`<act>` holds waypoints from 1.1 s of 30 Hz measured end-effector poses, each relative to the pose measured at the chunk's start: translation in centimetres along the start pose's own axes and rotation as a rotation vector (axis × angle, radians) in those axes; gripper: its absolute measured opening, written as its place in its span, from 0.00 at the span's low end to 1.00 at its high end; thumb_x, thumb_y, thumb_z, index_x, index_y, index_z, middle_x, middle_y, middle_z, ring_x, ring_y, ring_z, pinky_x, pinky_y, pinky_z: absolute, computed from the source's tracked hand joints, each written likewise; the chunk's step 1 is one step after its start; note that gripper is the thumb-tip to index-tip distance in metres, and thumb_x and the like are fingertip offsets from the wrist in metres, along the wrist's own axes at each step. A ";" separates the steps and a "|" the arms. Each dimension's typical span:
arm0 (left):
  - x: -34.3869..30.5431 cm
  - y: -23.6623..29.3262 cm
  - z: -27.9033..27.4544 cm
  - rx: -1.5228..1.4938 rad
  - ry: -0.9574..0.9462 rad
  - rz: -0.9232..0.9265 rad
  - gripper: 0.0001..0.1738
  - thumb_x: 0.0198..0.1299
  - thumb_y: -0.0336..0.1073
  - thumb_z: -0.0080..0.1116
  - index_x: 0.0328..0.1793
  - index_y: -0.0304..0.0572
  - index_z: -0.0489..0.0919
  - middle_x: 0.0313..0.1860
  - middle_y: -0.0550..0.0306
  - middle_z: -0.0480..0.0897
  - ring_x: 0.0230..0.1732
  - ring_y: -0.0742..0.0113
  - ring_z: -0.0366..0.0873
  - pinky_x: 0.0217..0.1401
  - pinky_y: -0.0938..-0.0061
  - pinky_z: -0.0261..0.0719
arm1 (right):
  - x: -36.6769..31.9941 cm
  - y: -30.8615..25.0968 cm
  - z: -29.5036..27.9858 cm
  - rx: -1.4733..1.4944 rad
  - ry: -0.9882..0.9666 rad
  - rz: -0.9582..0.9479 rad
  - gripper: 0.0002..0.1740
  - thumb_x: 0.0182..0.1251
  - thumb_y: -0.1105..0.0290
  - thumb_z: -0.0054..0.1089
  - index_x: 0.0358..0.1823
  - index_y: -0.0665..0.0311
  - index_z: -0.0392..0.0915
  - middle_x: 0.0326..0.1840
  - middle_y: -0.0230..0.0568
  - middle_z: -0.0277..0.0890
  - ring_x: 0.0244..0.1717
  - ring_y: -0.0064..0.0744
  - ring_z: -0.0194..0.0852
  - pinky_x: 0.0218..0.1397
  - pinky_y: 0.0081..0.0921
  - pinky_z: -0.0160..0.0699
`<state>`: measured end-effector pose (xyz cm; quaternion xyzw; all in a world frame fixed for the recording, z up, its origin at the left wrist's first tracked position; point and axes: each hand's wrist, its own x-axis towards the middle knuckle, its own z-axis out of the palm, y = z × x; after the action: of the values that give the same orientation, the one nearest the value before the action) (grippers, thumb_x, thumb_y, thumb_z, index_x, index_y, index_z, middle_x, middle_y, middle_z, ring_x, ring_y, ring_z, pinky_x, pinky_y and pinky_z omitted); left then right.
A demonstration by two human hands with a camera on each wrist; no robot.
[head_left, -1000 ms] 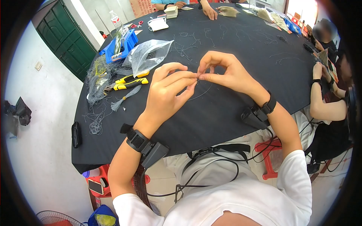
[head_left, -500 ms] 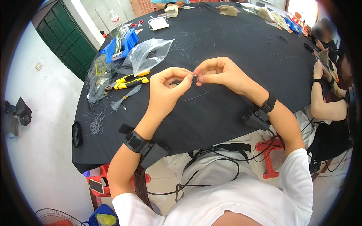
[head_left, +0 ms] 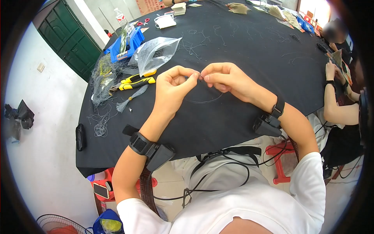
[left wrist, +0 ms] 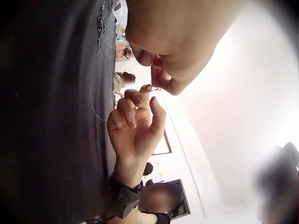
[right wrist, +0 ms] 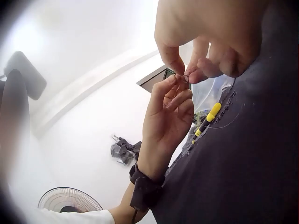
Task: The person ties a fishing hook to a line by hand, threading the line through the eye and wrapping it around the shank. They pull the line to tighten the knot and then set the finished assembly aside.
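Pinching thin filament at upper centre of frame with left hand and right hand. Probably light, springy, slippery; grip near the end.

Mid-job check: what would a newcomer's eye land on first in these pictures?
Likely the bare left hand and bare right hand, fingertips close together at a thin dark strand, near the middle of the head view. Next, the pliers with yellow-and-black handles, on the black cloth-covered table to the left of the hands. Beyond them, a bright blue plastic bin sits beside a clear plastic bag.
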<state>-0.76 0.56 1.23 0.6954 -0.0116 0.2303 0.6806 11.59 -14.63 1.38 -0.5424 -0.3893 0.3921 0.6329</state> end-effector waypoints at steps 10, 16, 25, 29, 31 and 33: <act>0.2 -0.6 0.1 0.084 0.057 0.089 0.05 0.52 0.27 0.62 0.34 0.32 0.80 0.19 0.73 0.71 0.17 0.92 0.54 0.20 0.90 0.48 | -0.1 -0.1 -0.1 -0.029 0.021 -0.012 0.08 0.59 0.66 0.64 0.38 0.61 0.80 0.23 0.25 0.71 0.19 0.09 0.57 0.20 0.09 0.51; 0.3 -0.5 0.3 0.117 0.061 0.097 0.05 0.52 0.27 0.62 0.32 0.33 0.80 0.17 0.74 0.69 0.17 0.92 0.54 0.20 0.90 0.48 | -0.1 -0.1 -0.1 -0.055 0.018 -0.020 0.08 0.59 0.66 0.63 0.37 0.61 0.80 0.23 0.25 0.71 0.20 0.10 0.59 0.21 0.08 0.53; 0.2 -0.7 0.0 0.070 0.028 0.050 0.04 0.54 0.28 0.61 0.34 0.34 0.79 0.20 0.72 0.71 0.19 0.90 0.58 0.23 0.90 0.52 | 0.0 -0.1 -0.1 -0.065 0.036 -0.021 0.07 0.59 0.67 0.62 0.36 0.61 0.80 0.24 0.25 0.71 0.20 0.10 0.59 0.22 0.09 0.54; -0.2 0.3 0.1 -0.003 -0.009 -0.073 0.05 0.58 0.30 0.59 0.38 0.36 0.79 0.25 0.71 0.72 0.24 0.88 0.61 0.26 0.89 0.55 | 0.0 0.1 -0.1 -0.063 0.042 -0.021 0.07 0.59 0.67 0.62 0.36 0.61 0.79 0.24 0.26 0.71 0.20 0.11 0.59 0.23 0.09 0.56; -0.2 0.3 0.2 -0.060 -0.010 -0.164 0.06 0.59 0.32 0.59 0.38 0.36 0.79 0.23 0.73 0.70 0.22 0.87 0.58 0.24 0.88 0.53 | 0.0 0.2 -0.1 -0.057 0.048 -0.010 0.07 0.59 0.67 0.62 0.36 0.61 0.79 0.25 0.26 0.71 0.20 0.11 0.60 0.23 0.09 0.57; -0.1 0.2 0.1 -0.133 -0.006 -0.271 0.07 0.60 0.33 0.58 0.39 0.36 0.80 0.22 0.74 0.68 0.21 0.87 0.56 0.23 0.87 0.51 | -0.1 0.4 0.0 -0.051 0.057 0.020 0.08 0.59 0.66 0.62 0.35 0.62 0.79 0.25 0.26 0.72 0.21 0.11 0.61 0.24 0.09 0.59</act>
<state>-0.93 0.44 1.39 0.6447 0.0653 0.1330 0.7499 11.52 -14.65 0.96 -0.5731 -0.3755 0.3728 0.6257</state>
